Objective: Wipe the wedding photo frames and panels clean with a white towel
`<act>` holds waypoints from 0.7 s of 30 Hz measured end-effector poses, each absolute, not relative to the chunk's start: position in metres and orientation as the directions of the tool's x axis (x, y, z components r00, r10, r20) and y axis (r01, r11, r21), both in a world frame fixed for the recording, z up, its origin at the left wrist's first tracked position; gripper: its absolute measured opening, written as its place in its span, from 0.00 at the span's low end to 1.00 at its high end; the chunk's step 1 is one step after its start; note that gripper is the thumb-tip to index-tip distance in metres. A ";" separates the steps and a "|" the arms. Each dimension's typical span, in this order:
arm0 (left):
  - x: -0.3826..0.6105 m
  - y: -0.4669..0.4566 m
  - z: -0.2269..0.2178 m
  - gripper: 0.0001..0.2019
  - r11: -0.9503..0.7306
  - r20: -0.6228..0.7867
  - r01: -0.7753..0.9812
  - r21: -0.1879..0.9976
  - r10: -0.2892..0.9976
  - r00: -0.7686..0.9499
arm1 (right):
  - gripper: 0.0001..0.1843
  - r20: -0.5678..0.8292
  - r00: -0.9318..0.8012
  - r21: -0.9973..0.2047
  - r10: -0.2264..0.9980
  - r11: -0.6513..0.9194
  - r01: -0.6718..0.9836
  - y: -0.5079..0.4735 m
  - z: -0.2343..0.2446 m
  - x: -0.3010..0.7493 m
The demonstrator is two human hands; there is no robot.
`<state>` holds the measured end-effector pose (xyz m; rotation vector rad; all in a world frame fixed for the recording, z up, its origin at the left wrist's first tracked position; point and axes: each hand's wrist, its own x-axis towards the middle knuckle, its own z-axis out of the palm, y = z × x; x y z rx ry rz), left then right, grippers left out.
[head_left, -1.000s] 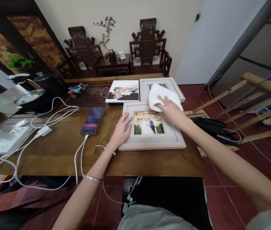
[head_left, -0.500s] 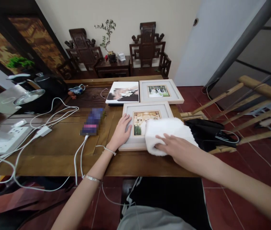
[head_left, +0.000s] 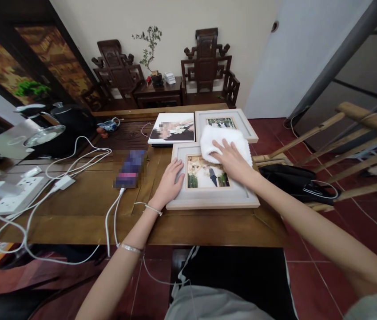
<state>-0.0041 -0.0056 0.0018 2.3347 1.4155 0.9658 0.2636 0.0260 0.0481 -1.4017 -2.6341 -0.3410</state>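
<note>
A pale grey picture frame (head_left: 213,195) with a photo in it lies flat on the wooden table (head_left: 85,209). My left hand (head_left: 170,182) rests open and flat on the frame's left border. My right hand (head_left: 231,160) presses a folded white cloth (head_left: 223,138) onto the frame's far right corner, fingers stretched out over it. Beyond lie a second grey frame (head_left: 246,126), partly under the cloth, and a frameless photo print (head_left: 171,128).
A phone (head_left: 130,168) on a white cable lies left of the frame. White power strips (head_left: 11,195) and tangled cables, a black kettle (head_left: 70,118) and a desk lamp (head_left: 43,133) fill the left side. Bamboo poles (head_left: 341,133) and a black bag (head_left: 295,178) are at right.
My right hand slid the cloth from the frame's far right down to its near right corner, then back up to the far right. The left hand stayed put.
</note>
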 end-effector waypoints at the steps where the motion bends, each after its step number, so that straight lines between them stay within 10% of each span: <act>1: -0.004 -0.006 0.002 0.20 -0.499 0.410 0.695 0.518 0.858 0.310 | 0.41 0.228 -0.551 0.164 0.803 0.526 0.834 0.034 0.048 0.262; 8: -0.003 -0.006 0.003 0.20 -0.492 0.400 0.705 0.512 0.862 0.311 | 0.32 0.094 -0.666 0.254 0.740 0.629 0.735 0.004 0.054 0.260; 21: -0.002 -0.006 0.002 0.20 -0.492 0.402 0.710 0.503 0.861 0.312 | 0.41 -0.079 -0.768 -0.079 0.635 0.764 0.640 -0.127 0.091 0.266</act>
